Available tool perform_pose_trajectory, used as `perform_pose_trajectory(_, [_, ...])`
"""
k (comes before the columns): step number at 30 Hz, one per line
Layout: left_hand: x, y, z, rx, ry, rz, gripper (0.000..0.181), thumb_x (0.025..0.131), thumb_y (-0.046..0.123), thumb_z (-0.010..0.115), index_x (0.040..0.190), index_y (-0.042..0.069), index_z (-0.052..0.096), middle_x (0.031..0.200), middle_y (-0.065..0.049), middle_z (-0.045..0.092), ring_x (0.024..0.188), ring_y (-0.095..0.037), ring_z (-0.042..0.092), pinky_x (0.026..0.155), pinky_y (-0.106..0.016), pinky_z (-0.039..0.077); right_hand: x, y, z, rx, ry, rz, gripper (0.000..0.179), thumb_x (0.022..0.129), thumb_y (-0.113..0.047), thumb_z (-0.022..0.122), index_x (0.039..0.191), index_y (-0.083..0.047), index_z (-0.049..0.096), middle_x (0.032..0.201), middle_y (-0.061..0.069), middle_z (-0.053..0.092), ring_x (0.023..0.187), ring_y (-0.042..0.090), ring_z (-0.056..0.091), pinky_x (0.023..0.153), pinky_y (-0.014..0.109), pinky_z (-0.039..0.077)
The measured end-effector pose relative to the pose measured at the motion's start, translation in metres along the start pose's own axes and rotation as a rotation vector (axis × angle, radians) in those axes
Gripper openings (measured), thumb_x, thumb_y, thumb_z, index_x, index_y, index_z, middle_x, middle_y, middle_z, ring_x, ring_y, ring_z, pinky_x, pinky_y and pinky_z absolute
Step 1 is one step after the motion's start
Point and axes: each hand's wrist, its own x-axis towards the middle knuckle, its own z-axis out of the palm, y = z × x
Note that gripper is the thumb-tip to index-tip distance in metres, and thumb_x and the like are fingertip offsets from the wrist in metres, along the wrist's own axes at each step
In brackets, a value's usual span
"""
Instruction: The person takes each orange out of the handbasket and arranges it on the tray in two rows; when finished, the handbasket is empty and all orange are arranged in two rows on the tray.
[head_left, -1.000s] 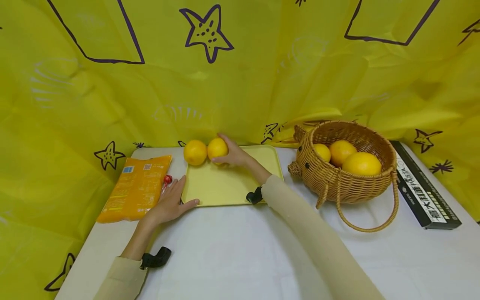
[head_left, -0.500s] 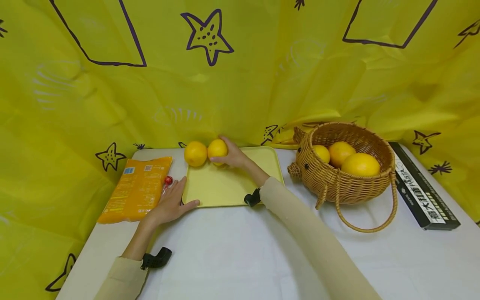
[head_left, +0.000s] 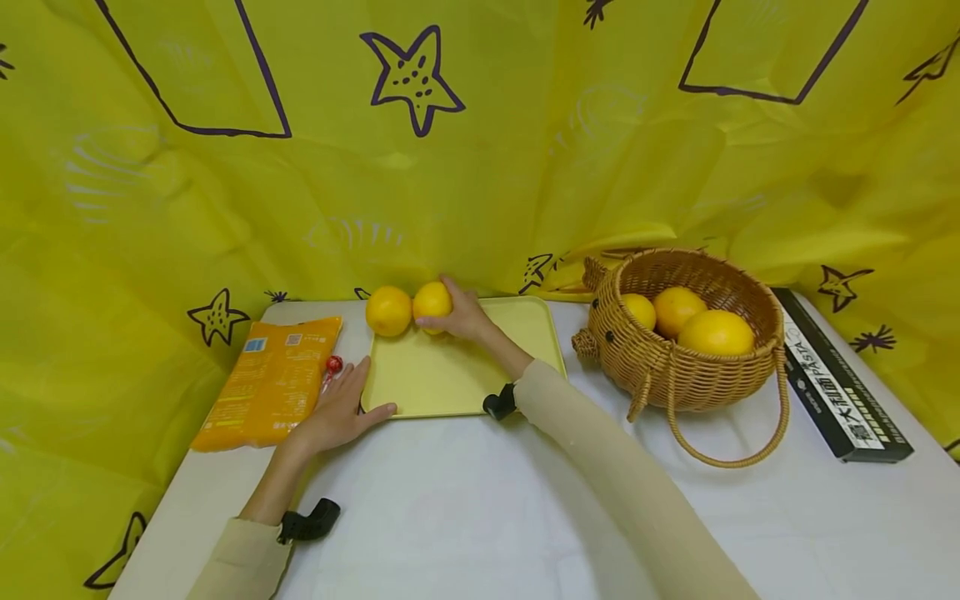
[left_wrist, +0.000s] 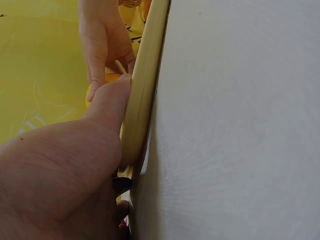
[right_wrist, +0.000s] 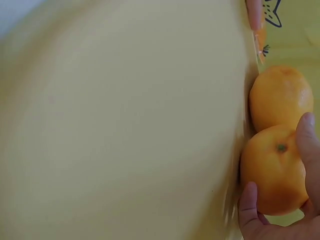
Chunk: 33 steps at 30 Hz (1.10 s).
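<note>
A pale yellow tray (head_left: 450, 379) lies on the white table. At its far left corner, my right hand (head_left: 467, 318) grips an orange (head_left: 432, 306) between thumb and fingers. A second orange (head_left: 388, 311) sits against it on the left; the right wrist view shows the held orange (right_wrist: 272, 170) side by side with that other orange (right_wrist: 281, 95). My left hand (head_left: 339, 412) lies along the tray's near left corner with its fingers extended. Its thumb (left_wrist: 107, 100) reaches over the tray's rim (left_wrist: 142, 95) in the left wrist view.
Left of the tray lies an orange packet (head_left: 273, 383), with a red lollipop (head_left: 333, 364) by its edge. A wicker pig basket (head_left: 697, 375) holding several oranges stands on the right, its handle drooping forward. Beyond it lies a black pasta box (head_left: 843, 387). Yellow cloth (head_left: 465, 192) hangs behind.
The head view has shifted slightly, so the scene sits a little lower. Both hands and the two oranges keep their places at the tray.
</note>
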Motion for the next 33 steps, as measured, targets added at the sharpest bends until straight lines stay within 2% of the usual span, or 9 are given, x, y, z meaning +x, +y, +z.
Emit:
perform_pose_trajectory(12, [0.003, 0.002, 0.001, 0.001, 0.006, 0.006, 0.098, 0.093, 0.054, 0.055, 0.154, -0.005, 0.006, 0.161, -0.028, 0.009, 0.148, -0.049, 0.003, 0.119, -0.064, 0.005, -0.004, -0.002, -0.001, 0.012, 0.021, 0.0, 0.096, 0.084, -0.032, 0.075, 0.157, -0.017, 0.015, 0.15, 0.023, 0.031, 0.127, 0.037, 0.042, 0.109, 0.05, 0.04])
perform_pose_trajectory(18, [0.002, 0.0, 0.004, 0.004, 0.005, 0.004, 0.099, 0.092, 0.056, 0.055, 0.154, -0.005, 0.007, 0.161, -0.026, 0.008, 0.148, -0.048, 0.002, 0.119, -0.064, 0.004, -0.008, 0.004, -0.003, 0.028, 0.036, 0.039, 0.094, 0.084, -0.036, 0.075, 0.155, -0.019, 0.017, 0.149, 0.024, 0.03, 0.128, 0.038, 0.043, 0.107, 0.05, 0.042])
perform_pose_trajectory(22, [0.0, -0.002, 0.001, 0.01, 0.014, -0.004, 0.099, 0.092, 0.056, 0.056, 0.154, -0.005, 0.007, 0.161, -0.026, 0.008, 0.148, -0.048, 0.003, 0.118, -0.064, 0.004, -0.022, 0.0, -0.01, 0.012, 0.06, 0.053, 0.094, 0.087, -0.045, 0.069, 0.156, -0.016, 0.013, 0.154, 0.025, 0.023, 0.137, 0.04, 0.037, 0.111, 0.054, 0.039])
perform_pose_trajectory(24, [0.0, -0.003, 0.0, 0.013, 0.02, 0.0, 0.099, 0.092, 0.055, 0.055, 0.153, -0.005, 0.007, 0.161, -0.027, 0.008, 0.148, -0.049, 0.003, 0.119, -0.064, 0.004, -0.037, -0.005, -0.019, 0.003, 0.066, 0.037, 0.094, 0.088, -0.047, 0.066, 0.157, -0.014, 0.01, 0.157, 0.024, 0.016, 0.142, 0.041, 0.031, 0.113, 0.056, 0.035])
perform_pose_trajectory(26, [0.0, -0.004, -0.001, 0.013, 0.024, 0.008, 0.099, 0.092, 0.055, 0.055, 0.153, -0.006, 0.007, 0.16, -0.028, 0.009, 0.148, -0.049, 0.003, 0.118, -0.064, 0.004, -0.06, -0.011, -0.029, 0.024, 0.057, -0.018, 0.092, 0.09, -0.043, 0.065, 0.157, -0.013, 0.009, 0.157, 0.024, 0.013, 0.143, 0.042, 0.028, 0.112, 0.057, 0.035])
perform_pose_trajectory(30, [0.0, -0.003, 0.0, 0.01, 0.02, 0.021, 0.099, 0.092, 0.055, 0.055, 0.153, -0.007, 0.007, 0.16, -0.028, 0.009, 0.148, -0.049, 0.003, 0.119, -0.064, 0.004, -0.127, -0.016, -0.053, 0.126, 0.004, -0.167, 0.082, 0.093, -0.026, 0.065, 0.156, -0.011, 0.013, 0.158, 0.02, 0.014, 0.142, 0.042, 0.03, 0.108, 0.054, 0.042])
perform_pose_trajectory(33, [0.0, -0.003, 0.001, 0.009, 0.017, 0.017, 0.099, 0.092, 0.056, 0.055, 0.153, -0.006, 0.007, 0.161, -0.028, 0.009, 0.148, -0.049, 0.003, 0.118, -0.064, 0.004, -0.176, -0.01, -0.073, 0.208, -0.019, -0.261, 0.072, 0.094, -0.016, 0.064, 0.152, -0.009, 0.023, 0.156, 0.014, 0.025, 0.138, 0.039, 0.039, 0.104, 0.045, 0.048])
